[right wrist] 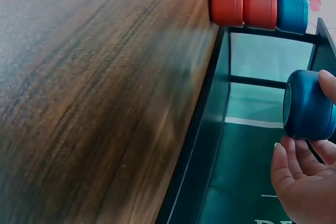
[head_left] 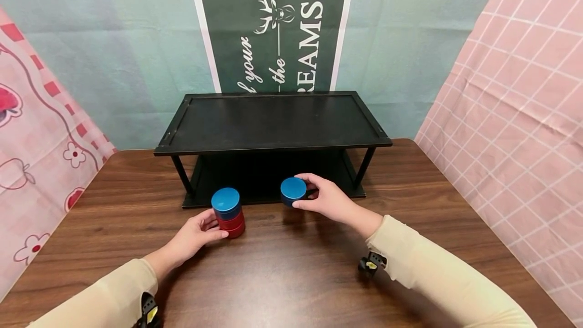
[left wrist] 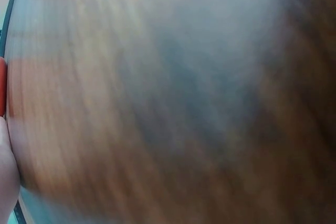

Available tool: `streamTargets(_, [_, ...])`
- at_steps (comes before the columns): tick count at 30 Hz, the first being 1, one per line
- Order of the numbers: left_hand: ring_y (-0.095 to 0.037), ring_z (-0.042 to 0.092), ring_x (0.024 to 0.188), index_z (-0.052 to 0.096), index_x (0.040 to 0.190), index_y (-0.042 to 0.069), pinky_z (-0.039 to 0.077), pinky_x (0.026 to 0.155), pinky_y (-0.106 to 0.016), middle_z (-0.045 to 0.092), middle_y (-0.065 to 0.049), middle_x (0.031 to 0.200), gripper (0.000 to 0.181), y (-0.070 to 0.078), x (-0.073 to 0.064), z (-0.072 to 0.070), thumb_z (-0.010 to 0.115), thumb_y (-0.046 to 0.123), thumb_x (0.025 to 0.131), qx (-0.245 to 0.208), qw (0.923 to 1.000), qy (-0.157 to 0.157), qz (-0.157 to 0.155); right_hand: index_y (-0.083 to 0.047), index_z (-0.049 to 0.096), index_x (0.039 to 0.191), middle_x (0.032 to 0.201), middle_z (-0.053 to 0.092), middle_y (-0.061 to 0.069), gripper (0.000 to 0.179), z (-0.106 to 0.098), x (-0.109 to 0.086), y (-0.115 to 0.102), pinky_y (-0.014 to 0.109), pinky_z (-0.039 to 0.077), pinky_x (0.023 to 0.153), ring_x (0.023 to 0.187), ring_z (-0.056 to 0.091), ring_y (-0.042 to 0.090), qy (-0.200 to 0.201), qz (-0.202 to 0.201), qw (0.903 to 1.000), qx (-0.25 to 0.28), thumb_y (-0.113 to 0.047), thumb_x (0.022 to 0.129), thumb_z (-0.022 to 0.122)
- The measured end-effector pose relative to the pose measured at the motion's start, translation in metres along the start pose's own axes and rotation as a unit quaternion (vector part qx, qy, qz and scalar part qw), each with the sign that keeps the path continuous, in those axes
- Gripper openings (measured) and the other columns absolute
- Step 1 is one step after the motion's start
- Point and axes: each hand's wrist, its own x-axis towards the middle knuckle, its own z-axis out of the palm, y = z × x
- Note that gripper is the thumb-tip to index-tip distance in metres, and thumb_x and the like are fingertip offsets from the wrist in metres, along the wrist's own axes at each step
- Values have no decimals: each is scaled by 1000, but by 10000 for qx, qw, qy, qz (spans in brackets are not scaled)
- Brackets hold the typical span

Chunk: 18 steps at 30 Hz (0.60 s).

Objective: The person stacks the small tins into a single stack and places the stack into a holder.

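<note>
A stack of round lidded tins stands left of centre on the table: two red tins [head_left: 232, 224] below and a blue tin [head_left: 226, 202] on top. My left hand [head_left: 196, 237] grips the lower part of this stack between thumb and fingers. My right hand [head_left: 330, 201] pinches a second blue tin [head_left: 293, 190] by its sides, holding it above the table to the right of the stack. In the right wrist view, that tin [right wrist: 307, 106] sits between thumb and fingers. Only a sliver of red tin [left wrist: 2, 87] shows in the left wrist view.
Behind both hands is a black two-level shelf [head_left: 273, 120], its lower board [head_left: 255, 178] close to the tins. A brown wooden table [head_left: 273, 287] lies beneath. Patterned cloths [head_left: 519, 90] hang at the sides, and a printed cloth [head_left: 136, 39] hangs behind.
</note>
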Motion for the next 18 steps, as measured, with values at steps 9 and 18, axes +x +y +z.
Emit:
streamTargets(9, [-34,48,120,37,134,-9,45,92,-23,47,-28,131,61,1,0,0,68,9,85,16,10000,33,-3,-11,52,129,114,59,5,58,-7,3,-9,34,52,83,97,57,18,67,-118,9999,10,-24,78,76])
streamTargets(18, [-38,45,122,37,135,-7,44,94,-26,46,-27,132,62,-1,0,0,68,11,85,-5,10000,-18,-38,-11,52,129,114,58,5,58,-14,5,-22,32,51,82,96,56,18,122,-265,9996,-11,-23,78,77])
